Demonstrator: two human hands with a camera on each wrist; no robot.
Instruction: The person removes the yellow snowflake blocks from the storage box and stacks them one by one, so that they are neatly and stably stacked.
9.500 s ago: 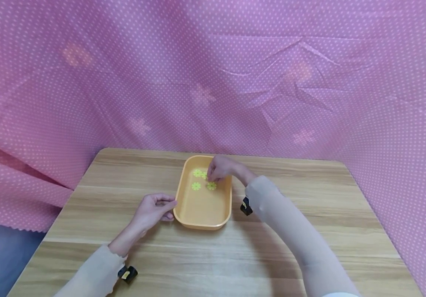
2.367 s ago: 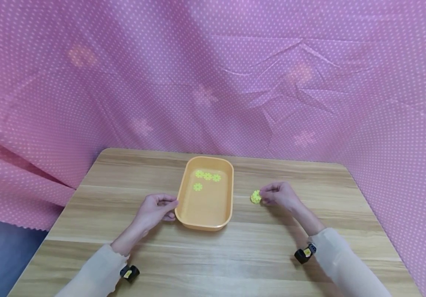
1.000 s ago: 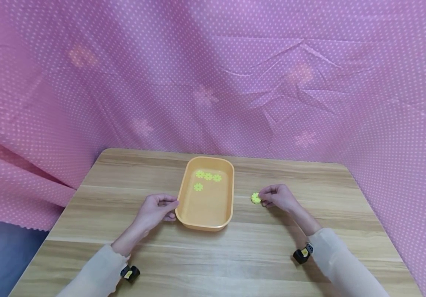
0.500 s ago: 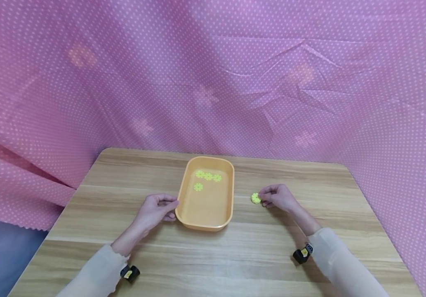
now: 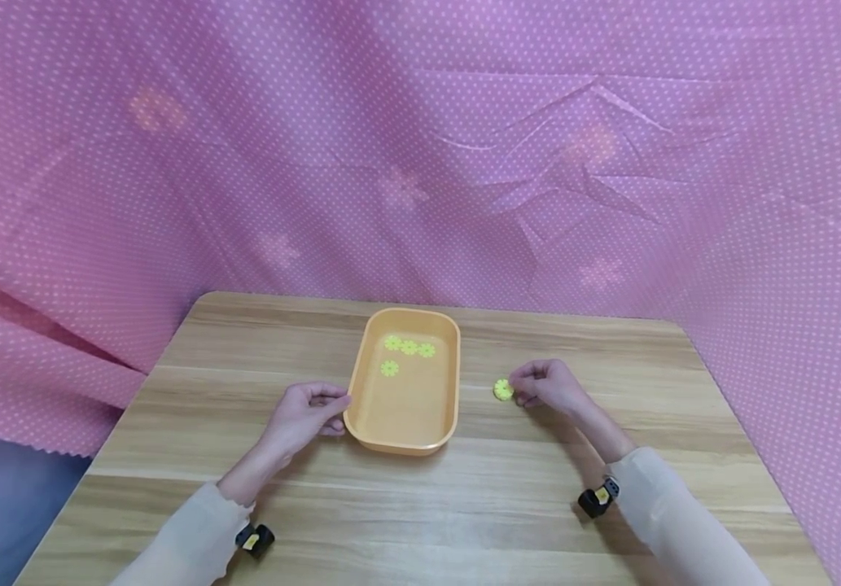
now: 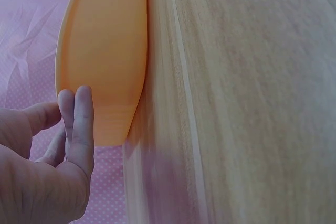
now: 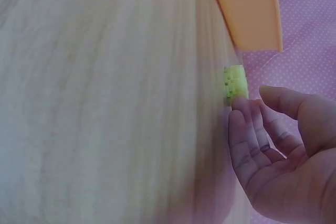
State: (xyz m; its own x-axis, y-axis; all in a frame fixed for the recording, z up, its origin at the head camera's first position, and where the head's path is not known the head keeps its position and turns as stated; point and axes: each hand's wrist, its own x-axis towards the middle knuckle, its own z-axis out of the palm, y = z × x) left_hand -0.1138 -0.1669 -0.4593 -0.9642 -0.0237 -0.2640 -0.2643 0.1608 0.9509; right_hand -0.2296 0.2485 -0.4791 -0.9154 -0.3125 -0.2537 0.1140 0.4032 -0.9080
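An orange tray (image 5: 409,407) stands lengthwise on the table, several yellow-green flower-shaped notched discs (image 5: 409,347) lying in its far half. Three form a row at the back; one lies nearer, on the left. My left hand (image 5: 308,417) grips the tray's near left rim, thumb on top and fingers against the outside wall. To the right of the tray is a small stack of the same discs (image 7: 234,83). The fingers of my right hand (image 5: 550,385) touch the stack's side. In the right wrist view the thumb stands apart from the stack, above it.
The wooden table (image 5: 405,521) carries the tray near its back edge. A pink dotted curtain (image 5: 464,187) hangs behind and at both sides. Each wrist bears a small black camera (image 5: 596,500).
My right hand has gone from inside the tray to the stack. The tray's right disc of the nearer pair is gone; a disc held tilted on the stack now lies flat.
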